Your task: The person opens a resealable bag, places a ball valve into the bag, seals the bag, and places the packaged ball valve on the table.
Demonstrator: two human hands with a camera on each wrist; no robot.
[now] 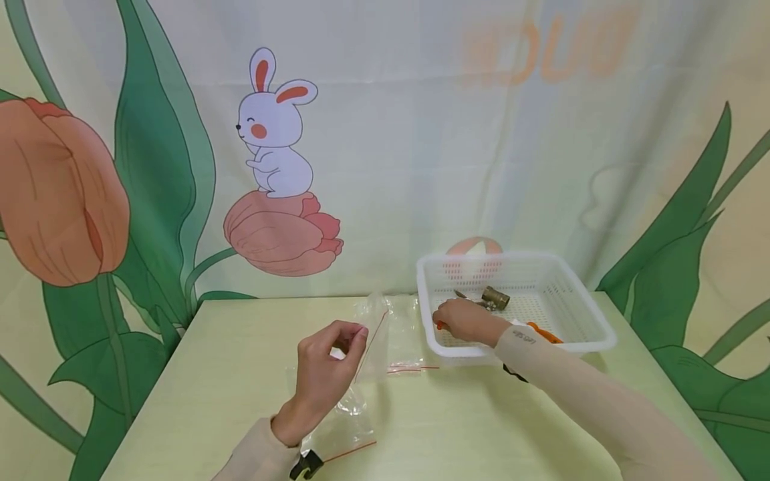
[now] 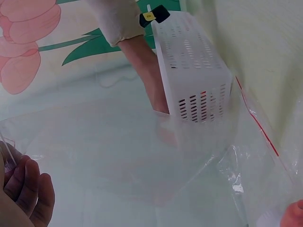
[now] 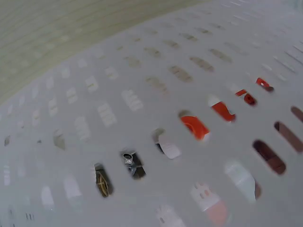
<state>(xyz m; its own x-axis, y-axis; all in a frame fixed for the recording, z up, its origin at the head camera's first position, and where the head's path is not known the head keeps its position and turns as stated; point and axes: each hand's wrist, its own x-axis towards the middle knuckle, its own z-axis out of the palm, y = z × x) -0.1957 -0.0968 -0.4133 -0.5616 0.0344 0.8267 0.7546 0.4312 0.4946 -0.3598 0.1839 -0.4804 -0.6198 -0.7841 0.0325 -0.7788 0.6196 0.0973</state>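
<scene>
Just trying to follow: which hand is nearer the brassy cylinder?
Right. The right hand is inside the white basket, close to the brassy cylinder; the left hand is outside, farther left.

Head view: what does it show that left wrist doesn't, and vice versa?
Only head: the floor of the white basket, a brass-coloured cylinder in it, and the printed rabbit on the backdrop.

Only left wrist: a yellow label on the right arm's black strap, and a close look at the basket's slotted outer side.

Both: the left hand with a clear bag, the basket itself, the right arm extending into it, and a red bag strip.
</scene>
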